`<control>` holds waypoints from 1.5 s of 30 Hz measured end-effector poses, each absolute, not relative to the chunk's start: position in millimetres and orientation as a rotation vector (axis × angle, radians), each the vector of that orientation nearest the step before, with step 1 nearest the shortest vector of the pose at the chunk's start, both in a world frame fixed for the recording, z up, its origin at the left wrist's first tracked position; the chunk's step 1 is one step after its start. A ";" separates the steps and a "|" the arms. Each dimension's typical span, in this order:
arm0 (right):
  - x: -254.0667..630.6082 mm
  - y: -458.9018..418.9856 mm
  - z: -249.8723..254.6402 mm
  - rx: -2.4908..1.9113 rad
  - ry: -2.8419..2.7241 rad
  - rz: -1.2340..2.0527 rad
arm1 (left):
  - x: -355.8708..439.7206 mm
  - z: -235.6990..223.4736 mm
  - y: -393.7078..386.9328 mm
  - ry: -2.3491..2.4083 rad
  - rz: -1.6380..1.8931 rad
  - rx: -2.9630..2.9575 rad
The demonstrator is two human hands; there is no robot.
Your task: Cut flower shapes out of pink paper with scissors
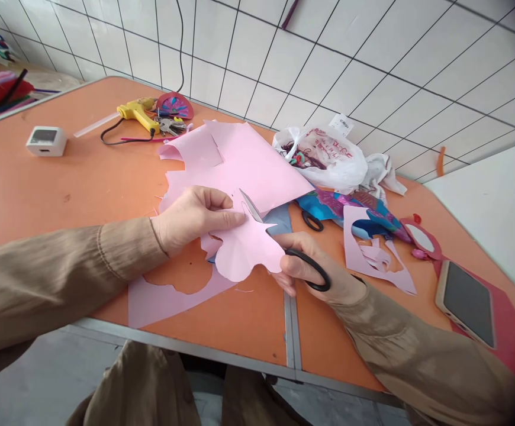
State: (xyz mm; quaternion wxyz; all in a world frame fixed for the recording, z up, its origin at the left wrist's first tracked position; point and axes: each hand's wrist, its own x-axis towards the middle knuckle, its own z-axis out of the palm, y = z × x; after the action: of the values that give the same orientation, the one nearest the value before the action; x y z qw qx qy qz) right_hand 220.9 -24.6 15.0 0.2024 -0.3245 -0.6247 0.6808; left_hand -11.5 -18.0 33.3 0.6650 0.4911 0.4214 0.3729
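Observation:
My left hand (199, 218) pinches a piece of pink paper (246, 251) with a wavy, rounded outline, the thumb lying on top of it. Black-handled scissors (313, 269) are in my right hand (315, 260), with fingers in the loops. Their blades point away to the upper left and lie at the paper's upper edge, close to my left thumb. How far apart the blades are is partly hidden by the paper. Beneath and beyond my hands lie larger sheets of pink paper (244, 160). A pink offcut (169, 305) with a curved cutout rests at the table's near edge.
On the orange table (84, 189) lie a yellow glue gun (139, 114) with its cord, a small white box (47, 141), and a white plastic bag (328, 157). To the right are pink paper scraps (375, 254), another black handle loop (312, 221), and a phone (466, 302). A tiled wall stands behind.

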 end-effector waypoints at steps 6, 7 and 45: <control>222.4 -24.3 12.9 -0.856 -1.742 1.912 | -12.9 32.4 -17.5 0.874 0.821 1.020; 222.6 -24.4 12.5 -0.848 -1.736 1.919 | -12.8 32.4 -17.2 0.865 0.818 0.989; 220.9 -21.5 10.2 -0.939 -1.695 2.002 | -14.1 32.9 -14.5 0.838 0.837 0.835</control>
State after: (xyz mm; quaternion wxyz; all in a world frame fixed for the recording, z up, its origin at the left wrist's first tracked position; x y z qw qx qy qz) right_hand 220.9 -21.5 10.2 0.1769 -0.3317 -0.5988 0.7072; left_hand -14.1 -14.5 32.9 0.7487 0.3819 0.3834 0.3828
